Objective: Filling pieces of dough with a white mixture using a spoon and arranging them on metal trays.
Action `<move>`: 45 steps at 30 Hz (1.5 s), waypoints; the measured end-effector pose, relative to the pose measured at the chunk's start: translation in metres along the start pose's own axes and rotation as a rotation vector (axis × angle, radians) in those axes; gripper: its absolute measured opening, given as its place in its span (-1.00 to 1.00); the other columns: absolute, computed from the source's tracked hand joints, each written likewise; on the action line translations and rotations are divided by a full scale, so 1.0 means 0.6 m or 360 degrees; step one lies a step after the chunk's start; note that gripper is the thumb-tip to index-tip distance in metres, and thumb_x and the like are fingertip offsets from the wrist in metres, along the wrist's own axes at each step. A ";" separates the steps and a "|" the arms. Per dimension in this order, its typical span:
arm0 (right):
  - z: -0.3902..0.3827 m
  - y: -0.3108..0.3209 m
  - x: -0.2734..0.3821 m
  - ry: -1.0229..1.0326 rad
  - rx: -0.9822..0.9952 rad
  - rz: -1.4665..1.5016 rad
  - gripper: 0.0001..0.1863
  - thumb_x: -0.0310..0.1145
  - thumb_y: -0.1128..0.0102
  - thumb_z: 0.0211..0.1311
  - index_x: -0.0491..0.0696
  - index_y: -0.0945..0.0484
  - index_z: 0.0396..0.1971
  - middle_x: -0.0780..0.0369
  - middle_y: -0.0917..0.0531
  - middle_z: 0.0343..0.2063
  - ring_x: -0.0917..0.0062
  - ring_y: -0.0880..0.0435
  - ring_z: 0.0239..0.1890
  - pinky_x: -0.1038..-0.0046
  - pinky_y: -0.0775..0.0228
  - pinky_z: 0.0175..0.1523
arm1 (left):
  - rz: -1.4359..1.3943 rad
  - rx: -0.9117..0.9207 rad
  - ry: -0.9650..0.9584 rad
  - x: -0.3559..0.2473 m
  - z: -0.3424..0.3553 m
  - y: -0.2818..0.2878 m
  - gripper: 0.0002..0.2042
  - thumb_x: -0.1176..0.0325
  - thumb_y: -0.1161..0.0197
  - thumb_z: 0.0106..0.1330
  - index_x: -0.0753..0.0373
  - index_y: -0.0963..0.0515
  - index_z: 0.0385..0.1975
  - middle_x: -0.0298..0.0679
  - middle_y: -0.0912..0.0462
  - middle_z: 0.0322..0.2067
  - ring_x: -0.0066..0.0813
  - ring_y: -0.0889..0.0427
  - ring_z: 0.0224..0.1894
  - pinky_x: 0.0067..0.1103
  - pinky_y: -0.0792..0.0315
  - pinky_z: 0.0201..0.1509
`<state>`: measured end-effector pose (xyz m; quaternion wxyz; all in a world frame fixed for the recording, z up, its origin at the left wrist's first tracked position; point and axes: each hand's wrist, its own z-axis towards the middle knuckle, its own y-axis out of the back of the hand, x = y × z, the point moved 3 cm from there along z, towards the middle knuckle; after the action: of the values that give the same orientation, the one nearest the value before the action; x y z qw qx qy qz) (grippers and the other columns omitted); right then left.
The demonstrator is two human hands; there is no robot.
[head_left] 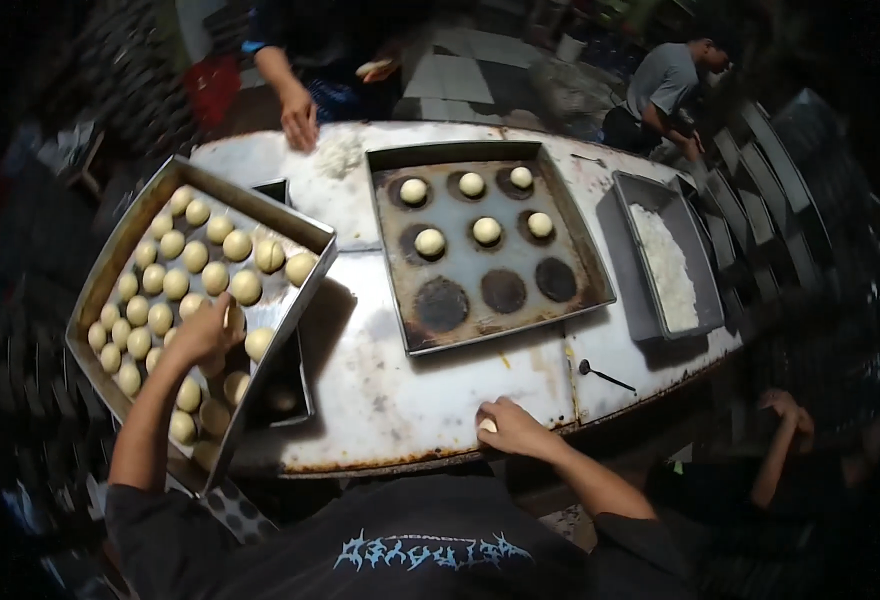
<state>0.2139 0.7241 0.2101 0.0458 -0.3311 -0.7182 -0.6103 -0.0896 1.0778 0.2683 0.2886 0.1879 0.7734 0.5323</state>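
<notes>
My left hand (205, 332) reaches into a deep metal tray (305, 228) tilted at the table's left end. Its fingers close round one of the pale dough balls (234, 318), partly hidden by the hand. Many more dough balls (195, 256) lie loose around it. My right hand (518, 430) rests at the table's near edge, curled over a small pale piece of dough (487, 425) that shows under the fingertips. Beyond it lies a square baking tray (505, 338) with dark round marks; several spaced dough balls (486, 231) sit on them, and the nearest row is bare.
A grey rectangular pan (632, 270) at right holds white shreds (665, 265). A dark spoon (608, 376) lies near the front edge. Across the table a co-worker's hand (300, 120) is beside a pile of white shreds (340, 155). Another person (665, 85) bends at far right.
</notes>
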 end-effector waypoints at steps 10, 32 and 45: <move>0.303 -0.006 0.020 0.0034 -0.0250 -0.0046 -0.61 -0.27 -0.16 -0.06 -0.11 -0.41 -0.19 -0.08 -0.39 -0.12 -0.03 -0.37 -0.07 0.11 -0.28 0.01 | -0.2333 -0.0385 -0.0295 -0.040 -0.086 0.119 -0.61 0.35 0.03 0.19 0.28 -0.25 0.03 -0.22 -0.44 -0.17 -0.48 -0.51 -0.20 -0.63 -0.39 -0.15; -0.138 0.119 -0.419 0.0172 -0.0817 -0.0304 -0.79 -0.33 -0.07 0.12 -0.15 -0.41 -0.34 0.09 -0.41 -0.31 0.21 -0.37 -0.22 0.20 -0.26 -0.15 | -0.2941 0.0647 0.0363 -0.791 -0.292 -0.381 -0.59 0.57 -0.14 0.10 0.38 -0.33 0.00 -0.17 -0.49 -0.10 -0.43 -0.50 -0.06 -0.62 -0.40 -0.01; -0.082 0.118 -0.420 0.0700 -0.0075 -0.0031 -0.83 -0.44 0.06 0.11 -0.26 -0.38 -0.39 -0.01 -0.47 -0.35 0.12 -0.50 -0.35 0.22 -0.34 -0.23 | -0.1728 0.1244 -0.0080 -0.933 -0.152 -0.410 -0.66 0.52 -0.14 0.13 0.38 -0.39 -0.06 -0.25 -0.56 -0.24 -0.57 -0.48 -0.17 -0.62 -0.35 -0.04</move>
<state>0.4309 0.5760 0.1640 0.1877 -0.1840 -0.6798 -0.6847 0.2827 0.5887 0.2014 0.4440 -0.1249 0.8872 -0.0124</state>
